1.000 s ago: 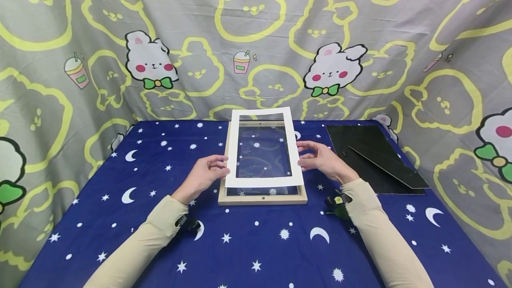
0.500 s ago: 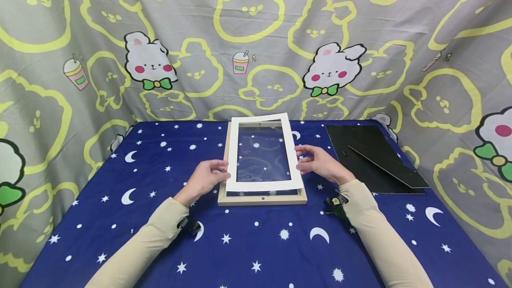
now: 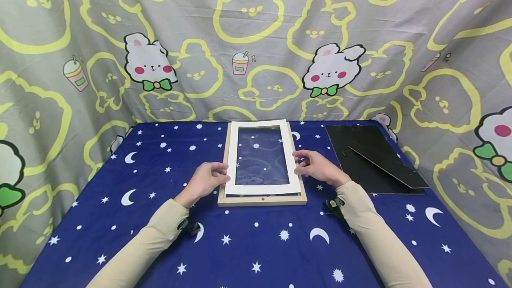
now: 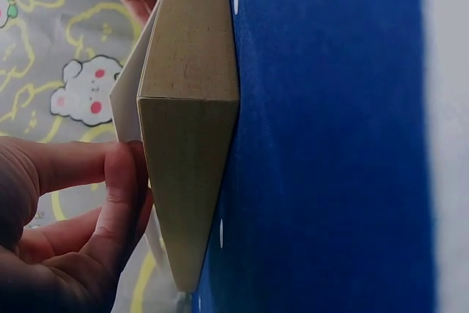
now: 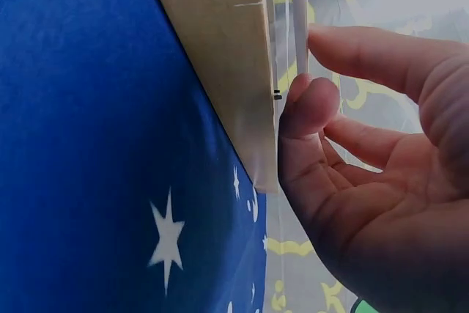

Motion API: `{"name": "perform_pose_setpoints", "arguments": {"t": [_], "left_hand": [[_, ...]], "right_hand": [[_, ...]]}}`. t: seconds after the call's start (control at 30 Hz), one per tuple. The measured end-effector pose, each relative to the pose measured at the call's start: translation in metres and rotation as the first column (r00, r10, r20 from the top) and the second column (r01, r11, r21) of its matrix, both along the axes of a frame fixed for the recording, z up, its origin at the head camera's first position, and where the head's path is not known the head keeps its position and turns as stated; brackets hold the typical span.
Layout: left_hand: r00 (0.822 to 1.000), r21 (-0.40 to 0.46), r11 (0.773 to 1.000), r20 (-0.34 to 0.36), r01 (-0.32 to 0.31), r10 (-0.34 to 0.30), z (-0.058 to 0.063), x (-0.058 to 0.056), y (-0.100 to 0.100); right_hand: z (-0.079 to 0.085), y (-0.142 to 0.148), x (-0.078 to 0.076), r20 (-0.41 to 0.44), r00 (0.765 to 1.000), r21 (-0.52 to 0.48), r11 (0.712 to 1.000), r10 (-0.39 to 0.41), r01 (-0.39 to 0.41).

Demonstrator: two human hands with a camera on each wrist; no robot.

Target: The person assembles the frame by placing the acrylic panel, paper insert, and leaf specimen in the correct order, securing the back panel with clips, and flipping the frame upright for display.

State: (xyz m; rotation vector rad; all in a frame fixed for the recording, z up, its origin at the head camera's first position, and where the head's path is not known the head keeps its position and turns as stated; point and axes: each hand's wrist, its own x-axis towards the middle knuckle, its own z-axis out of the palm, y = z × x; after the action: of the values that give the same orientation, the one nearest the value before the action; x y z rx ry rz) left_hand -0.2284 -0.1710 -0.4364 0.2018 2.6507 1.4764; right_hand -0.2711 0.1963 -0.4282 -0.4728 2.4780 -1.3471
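A white photo mat (image 3: 262, 189) with a rectangular opening is held just above a light wooden picture frame (image 3: 240, 201), which lies on the table. My left hand (image 3: 205, 182) pinches the mat's left edge between thumb and fingers. In the left wrist view the mat (image 4: 128, 111) stands slightly apart from the wooden frame (image 4: 183, 152). My right hand (image 3: 316, 166) pinches the right edge. In the right wrist view the thumb and fingers of the right hand (image 5: 366, 130) grip the mat's edge (image 5: 298, 20), a small gap off the wooden side (image 5: 220, 27).
A black backing board (image 3: 360, 141) with a fold-out stand leg (image 3: 386, 166) lies to the right of the frame. The table wears a dark blue cloth (image 3: 256, 243) with white stars and moons. A grey patterned curtain (image 3: 192, 8) hangs behind and along both sides.
Both hands have lowered the mat toward the wooden frame, its near edge coming closer to the frame's front bar. The frame and the black board have stayed put.
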Motion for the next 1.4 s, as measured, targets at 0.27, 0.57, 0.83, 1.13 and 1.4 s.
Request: {"name": "perform_pose_setpoints", "arguments": {"t": [0.27,0.57,0.83,1.13,1.4], "left_hand": [[1.0,-0.005,1.0,0.025,0.004,-0.004,0.0,0.002,0.0],[0.999,-0.007,1.0,0.029,0.019,-0.019,-0.001,0.003,0.001],[1.0,-0.019,1.0,-0.004,0.013,-0.013,0.0,0.003,0.002],[0.998,-0.106,0.994,-0.06,0.015,-0.021,0.004,0.005,0.002],[0.997,-0.148,0.989,-0.071,0.022,-0.032,0.009,0.008,0.003]], "right_hand": [[-0.001,-0.003,0.002,-0.05,0.999,0.074,0.997,0.003,0.001],[0.002,-0.005,0.006,-0.09,0.996,0.164,0.986,0.012,0.003],[0.004,-0.005,0.006,-0.082,0.997,0.197,0.98,0.013,0.004],[0.005,-0.005,0.006,-0.114,0.993,0.24,0.971,0.028,0.0],[0.007,-0.007,0.008,-0.166,0.985,0.282,0.959,0.045,0.004]]}}
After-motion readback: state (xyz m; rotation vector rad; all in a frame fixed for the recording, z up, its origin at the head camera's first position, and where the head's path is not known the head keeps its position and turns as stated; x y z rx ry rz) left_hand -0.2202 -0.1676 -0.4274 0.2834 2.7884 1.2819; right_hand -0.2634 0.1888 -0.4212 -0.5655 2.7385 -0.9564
